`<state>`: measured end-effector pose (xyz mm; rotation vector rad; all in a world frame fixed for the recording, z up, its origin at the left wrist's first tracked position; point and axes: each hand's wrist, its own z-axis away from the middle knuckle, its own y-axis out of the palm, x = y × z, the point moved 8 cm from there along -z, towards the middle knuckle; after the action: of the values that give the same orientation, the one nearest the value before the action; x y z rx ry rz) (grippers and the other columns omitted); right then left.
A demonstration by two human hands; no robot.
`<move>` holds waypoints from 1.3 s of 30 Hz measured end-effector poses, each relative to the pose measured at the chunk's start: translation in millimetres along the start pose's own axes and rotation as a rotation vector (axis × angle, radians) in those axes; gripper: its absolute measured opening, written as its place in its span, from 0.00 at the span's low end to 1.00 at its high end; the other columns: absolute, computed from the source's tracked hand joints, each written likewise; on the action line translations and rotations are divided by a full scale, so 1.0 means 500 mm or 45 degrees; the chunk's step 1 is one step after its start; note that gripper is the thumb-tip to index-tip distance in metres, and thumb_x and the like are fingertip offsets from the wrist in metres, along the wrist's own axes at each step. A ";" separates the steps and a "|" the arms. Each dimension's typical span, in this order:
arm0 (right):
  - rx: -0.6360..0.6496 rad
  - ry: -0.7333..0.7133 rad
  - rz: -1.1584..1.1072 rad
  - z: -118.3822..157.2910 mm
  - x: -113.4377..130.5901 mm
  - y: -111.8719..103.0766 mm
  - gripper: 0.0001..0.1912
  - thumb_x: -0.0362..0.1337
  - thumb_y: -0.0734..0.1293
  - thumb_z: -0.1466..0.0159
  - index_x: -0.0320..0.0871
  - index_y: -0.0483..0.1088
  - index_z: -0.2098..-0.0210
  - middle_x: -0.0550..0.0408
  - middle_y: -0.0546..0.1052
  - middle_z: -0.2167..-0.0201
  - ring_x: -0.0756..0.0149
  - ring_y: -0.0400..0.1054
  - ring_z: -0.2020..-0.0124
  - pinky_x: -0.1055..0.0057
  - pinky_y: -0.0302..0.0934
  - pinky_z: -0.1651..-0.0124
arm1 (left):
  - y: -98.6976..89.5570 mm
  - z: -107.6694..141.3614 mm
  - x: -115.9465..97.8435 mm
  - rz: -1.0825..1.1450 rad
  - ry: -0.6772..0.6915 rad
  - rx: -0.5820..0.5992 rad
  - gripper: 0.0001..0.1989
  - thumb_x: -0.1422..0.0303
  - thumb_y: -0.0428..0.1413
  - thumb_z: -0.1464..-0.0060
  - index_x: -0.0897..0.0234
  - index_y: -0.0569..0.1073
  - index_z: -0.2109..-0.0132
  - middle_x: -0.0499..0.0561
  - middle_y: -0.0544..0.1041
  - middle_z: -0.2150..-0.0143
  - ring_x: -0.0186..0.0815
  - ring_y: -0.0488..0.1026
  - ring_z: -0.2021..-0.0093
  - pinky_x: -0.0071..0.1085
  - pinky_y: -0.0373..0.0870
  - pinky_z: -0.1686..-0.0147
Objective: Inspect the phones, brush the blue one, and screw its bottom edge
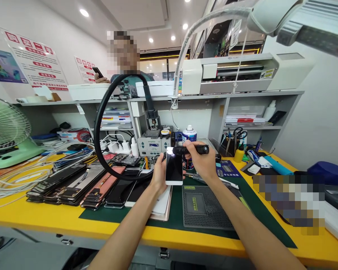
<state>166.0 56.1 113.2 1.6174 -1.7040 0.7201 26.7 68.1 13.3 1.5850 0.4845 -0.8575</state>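
My left hand [158, 174] is wrapped round a white-framed smartphone [174, 168], held upright with its dark screen facing me. In my right hand [201, 159] is a black flashlight [203, 149], its head close against the top left of the screen. A bright spot of light shows on the glass there. Below the phone lies a dark grey repair mat [211, 221] with a ridged surface. Left of it, several phones and a stack of papers or tablets [162, 206] rest on the green mat [124, 220].
Phone screens [70, 187] lie in stacks on the left, beside white cables [14, 183] and a green fan [8, 135]. A hot-air station [154, 145] with a looping black hose [98, 123] stands behind. A spray can [189, 135] is close behind my right hand. Across the shelf, a person [124, 56] holds a phone.
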 end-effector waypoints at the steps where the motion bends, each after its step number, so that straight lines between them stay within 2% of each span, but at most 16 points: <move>1: 0.008 0.005 0.006 0.000 0.000 0.001 0.18 0.51 0.69 0.37 0.41 0.77 0.67 0.50 0.80 0.70 0.62 0.74 0.73 0.68 0.70 0.69 | 0.002 0.001 -0.001 -0.001 0.003 0.009 0.29 0.50 0.41 0.34 0.67 0.73 0.44 0.61 0.80 0.59 0.47 0.79 0.64 0.43 0.77 0.63; 6: -0.001 0.013 0.012 -0.001 -0.002 0.000 0.19 0.51 0.69 0.37 0.41 0.77 0.68 0.52 0.79 0.73 0.63 0.74 0.74 0.68 0.69 0.69 | -0.004 -0.003 0.000 0.006 0.010 0.002 0.29 0.48 0.41 0.35 0.67 0.73 0.45 0.61 0.79 0.58 0.48 0.79 0.63 0.44 0.77 0.62; 10: 0.013 0.049 0.010 0.000 -0.009 0.003 0.20 0.53 0.69 0.38 0.41 0.77 0.68 0.51 0.80 0.70 0.62 0.74 0.75 0.68 0.70 0.70 | -0.012 -0.008 0.001 0.053 0.006 0.002 0.30 0.47 0.42 0.36 0.67 0.72 0.44 0.61 0.79 0.57 0.49 0.79 0.62 0.45 0.76 0.61; 16: 0.038 0.104 -0.026 0.006 -0.008 0.007 0.20 0.53 0.70 0.39 0.41 0.77 0.71 0.51 0.79 0.74 0.64 0.72 0.79 0.69 0.68 0.75 | -0.011 -0.009 -0.007 0.159 -0.010 0.020 0.31 0.49 0.38 0.34 0.68 0.70 0.43 0.62 0.79 0.58 0.49 0.79 0.62 0.47 0.76 0.61; 24: 0.103 0.140 -0.009 0.017 0.006 0.019 0.20 0.53 0.71 0.40 0.41 0.75 0.74 0.53 0.78 0.78 0.65 0.69 0.83 0.70 0.65 0.80 | -0.024 -0.006 -0.018 0.200 0.013 -0.089 0.29 0.50 0.40 0.34 0.69 0.70 0.43 0.63 0.79 0.57 0.48 0.79 0.63 0.46 0.76 0.62; 33: 0.162 0.188 -0.005 0.022 -0.003 0.025 0.21 0.52 0.71 0.41 0.40 0.75 0.76 0.49 0.80 0.74 0.69 0.66 0.86 0.72 0.64 0.82 | -0.018 -0.002 -0.026 0.195 0.026 -0.078 0.33 0.48 0.39 0.35 0.71 0.71 0.43 0.64 0.79 0.55 0.52 0.79 0.59 0.47 0.76 0.59; 39: 0.206 0.182 0.010 0.023 0.000 0.034 0.21 0.52 0.71 0.40 0.40 0.76 0.77 0.51 0.79 0.77 0.70 0.65 0.86 0.73 0.62 0.83 | -0.033 -0.008 -0.021 0.175 0.027 -0.112 0.33 0.47 0.40 0.35 0.71 0.71 0.42 0.64 0.79 0.54 0.52 0.79 0.57 0.47 0.75 0.57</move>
<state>147.8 48.4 106.9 1.6263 -1.5848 0.9750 8.9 76.8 10.4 1.5288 0.4176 -0.7071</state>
